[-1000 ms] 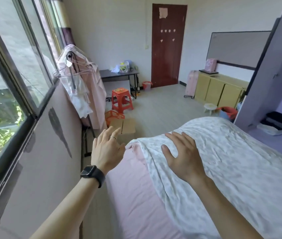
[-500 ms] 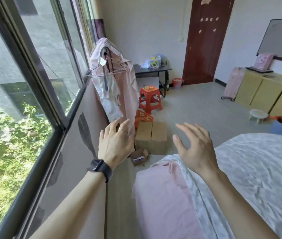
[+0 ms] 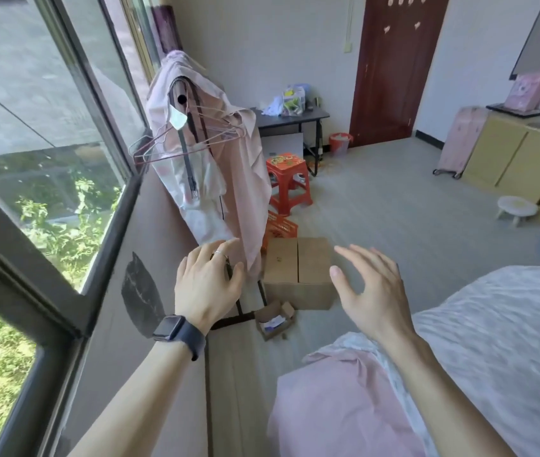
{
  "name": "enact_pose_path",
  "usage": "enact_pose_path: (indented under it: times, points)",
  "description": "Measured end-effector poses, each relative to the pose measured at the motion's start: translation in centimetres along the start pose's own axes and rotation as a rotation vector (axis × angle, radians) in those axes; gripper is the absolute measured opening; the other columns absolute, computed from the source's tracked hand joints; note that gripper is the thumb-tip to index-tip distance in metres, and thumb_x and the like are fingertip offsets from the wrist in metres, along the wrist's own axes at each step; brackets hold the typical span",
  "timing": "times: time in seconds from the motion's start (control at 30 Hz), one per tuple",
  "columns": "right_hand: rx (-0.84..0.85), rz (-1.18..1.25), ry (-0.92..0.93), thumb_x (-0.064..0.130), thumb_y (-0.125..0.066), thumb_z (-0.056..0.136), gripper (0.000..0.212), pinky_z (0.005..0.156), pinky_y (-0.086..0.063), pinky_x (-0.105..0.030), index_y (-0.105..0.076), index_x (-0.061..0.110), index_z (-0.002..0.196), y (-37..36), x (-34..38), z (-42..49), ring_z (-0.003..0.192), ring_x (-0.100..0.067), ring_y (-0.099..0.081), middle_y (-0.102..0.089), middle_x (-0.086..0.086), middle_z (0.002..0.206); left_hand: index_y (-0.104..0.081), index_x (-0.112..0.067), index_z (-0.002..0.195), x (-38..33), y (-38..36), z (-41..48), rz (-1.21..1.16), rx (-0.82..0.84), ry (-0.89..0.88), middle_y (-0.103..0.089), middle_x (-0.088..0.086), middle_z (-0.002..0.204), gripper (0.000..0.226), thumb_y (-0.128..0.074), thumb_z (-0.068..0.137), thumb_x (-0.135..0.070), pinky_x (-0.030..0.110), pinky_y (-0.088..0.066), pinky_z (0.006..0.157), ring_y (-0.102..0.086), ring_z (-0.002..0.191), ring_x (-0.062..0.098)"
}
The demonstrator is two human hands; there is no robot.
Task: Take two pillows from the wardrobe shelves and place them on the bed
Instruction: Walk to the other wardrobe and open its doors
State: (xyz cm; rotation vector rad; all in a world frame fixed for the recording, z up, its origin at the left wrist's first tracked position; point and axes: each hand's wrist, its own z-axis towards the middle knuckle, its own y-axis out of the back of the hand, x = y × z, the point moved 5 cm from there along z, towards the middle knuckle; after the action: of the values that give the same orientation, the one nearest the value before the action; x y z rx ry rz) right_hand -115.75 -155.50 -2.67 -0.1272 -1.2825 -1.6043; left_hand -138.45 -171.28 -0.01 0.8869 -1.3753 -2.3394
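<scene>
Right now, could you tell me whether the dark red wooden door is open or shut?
Shut: the dark red wooden door sits flush in its frame.

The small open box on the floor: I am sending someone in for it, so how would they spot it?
Start at the bed, then look at the floor off its pink corner. A big closed cardboard box stands there; the small open box lies in front, flaps up, with something white and blue inside.
</scene>
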Motion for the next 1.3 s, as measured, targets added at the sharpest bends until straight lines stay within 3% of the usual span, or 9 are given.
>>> enact_pose_path:
  times: [0.27,0.57,0.7,0.87,1.3]
  points:
    - [0.016,-0.097,-0.084,0.056,-0.046,0.093,0.049,0.113,-0.038,-0.044,-0.066,0.033,0.132,-8.2,-3.6,11.5,0.136,-0.027,-0.047,-0.064,0.004,0.137,-0.058,-0.032,0.136,3.7,-8.0,15.8,-0.064,0.098,-0.044,-0.059,-0.003,0.138,0.046,-0.053,0.091,-0.033,0.045,-0.039,0.107,-0.048,0.129,0.029]
    - [-0.240,-0.218,-0.293,0.051,-0.052,0.094,0.046,0.107,-0.044,-0.045,-0.068,0.027,0.129,-12.0,-8.7,23.0,0.128,-0.028,-0.055,-0.068,0.004,0.130,-0.054,-0.037,0.139,-1.6,-19.1,35.4,-0.142,0.270,-0.387,-0.056,-0.005,0.139,0.043,-0.050,0.096,-0.043,0.043,-0.038,0.107,-0.047,0.128,0.027]
    - [-0.317,-0.305,-0.415,0.034,-0.067,0.095,0.036,0.109,-0.041,-0.045,-0.068,0.023,0.129,-10.6,-10.9,25.1,0.129,-0.029,-0.054,-0.067,0.001,0.131,-0.055,-0.038,0.138,-7.2,-22.9,41.0,-0.223,0.336,-0.538,-0.057,-0.004,0.137,0.043,-0.048,0.097,-0.050,0.044,-0.039,0.105,-0.048,0.128,0.028]
    - [-0.410,-0.430,-0.562,0.039,-0.063,0.096,0.038,0.112,-0.036,-0.037,-0.066,0.028,0.131,-6.5,-13.8,28.5,0.135,-0.026,-0.047,-0.064,0.006,0.135,-0.055,-0.038,0.137,-15.8,-26.6,45.2,-0.347,0.398,-0.696,-0.057,-0.006,0.137,0.042,-0.049,0.097,-0.049,0.043,-0.040,0.104,-0.049,0.125,0.027]
    - [-0.651,-0.502,-0.652,0.038,-0.063,0.095,0.038,0.110,-0.039,-0.041,-0.065,0.030,0.132,6.1,-29.2,42.3,0.132,-0.026,-0.048,-0.063,0.008,0.135,-0.053,-0.038,0.140,-40.9,-36.8,57.1,-0.468,0.437,-0.917,-0.053,-0.012,0.142,0.043,-0.050,0.098,-0.045,0.040,-0.037,0.109,-0.044,0.131,0.020]
